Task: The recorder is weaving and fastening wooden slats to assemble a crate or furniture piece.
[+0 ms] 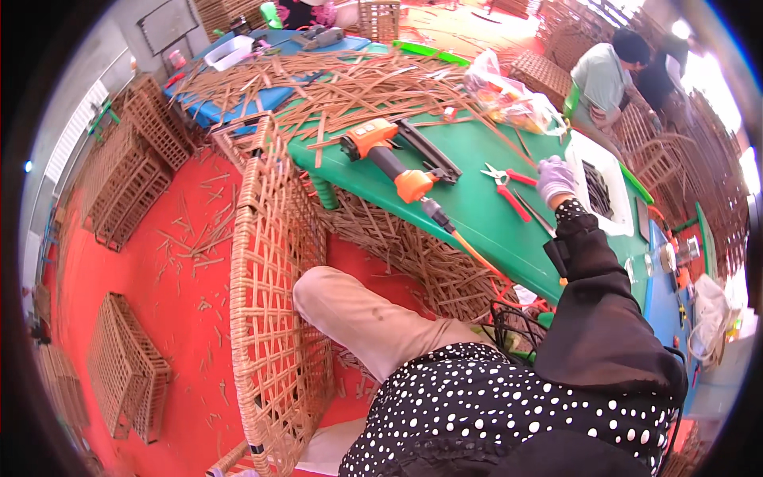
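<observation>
My right hand (pixel 554 179), in a pale lavender glove, is at the green table, beside the white tray (pixel 610 221) of dark strips. Its fingers are curled; what they hold, if anything, is hidden. Just left of it lie red-handled pliers (pixel 506 191) with the jaws apart, and a slim dark pointed tool (pixel 534 211). A woven rattan basket frame (pixel 274 310) stands on its side against my knee. Only slivers of my left hand (pixel 248 473) show at the lower edge, by the frame's bottom corner; its fingers are hidden.
An orange nail gun (pixel 389 155) with an air hose lies on the green table (pixel 477 215). Cut rattan strips (pixel 342 83) heap behind it, with more underneath. Woven baskets (pixel 127 366) stand on the red floor at left. Another person (pixel 602 79) sits at the far right.
</observation>
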`<act>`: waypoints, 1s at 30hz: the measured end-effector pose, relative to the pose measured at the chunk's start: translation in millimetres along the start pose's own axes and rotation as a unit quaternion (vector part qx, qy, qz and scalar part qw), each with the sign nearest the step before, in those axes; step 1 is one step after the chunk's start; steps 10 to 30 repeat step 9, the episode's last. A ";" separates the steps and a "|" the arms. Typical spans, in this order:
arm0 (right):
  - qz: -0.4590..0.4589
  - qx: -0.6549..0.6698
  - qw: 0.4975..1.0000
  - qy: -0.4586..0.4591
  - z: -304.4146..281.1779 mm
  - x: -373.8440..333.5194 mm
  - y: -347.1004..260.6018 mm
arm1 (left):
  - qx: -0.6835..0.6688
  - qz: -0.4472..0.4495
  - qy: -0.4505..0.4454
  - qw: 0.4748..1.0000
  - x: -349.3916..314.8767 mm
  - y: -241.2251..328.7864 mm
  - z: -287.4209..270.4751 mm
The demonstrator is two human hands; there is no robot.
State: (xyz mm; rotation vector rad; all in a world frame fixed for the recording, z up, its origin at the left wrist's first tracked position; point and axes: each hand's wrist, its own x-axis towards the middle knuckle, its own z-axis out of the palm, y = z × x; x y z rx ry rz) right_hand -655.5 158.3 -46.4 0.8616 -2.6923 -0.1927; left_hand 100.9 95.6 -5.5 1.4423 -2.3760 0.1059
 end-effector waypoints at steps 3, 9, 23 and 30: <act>-0.042 0.058 0.997 0.033 -3.3 17.1 -32.8 | -0.063 -0.102 -0.009 0.993 2.9 12.9 0.4; -0.178 0.327 0.914 -0.160 -45.0 38.2 -221.2 | -0.281 -0.360 -0.082 0.886 -7.1 -5.5 -9.0; -0.178 0.327 0.914 -0.160 -45.0 38.2 -221.2 | -0.281 -0.360 -0.082 0.886 -7.1 -5.5 -9.0; -0.178 0.327 0.914 -0.160 -45.0 38.2 -221.2 | -0.281 -0.360 -0.082 0.886 -7.1 -5.5 -9.0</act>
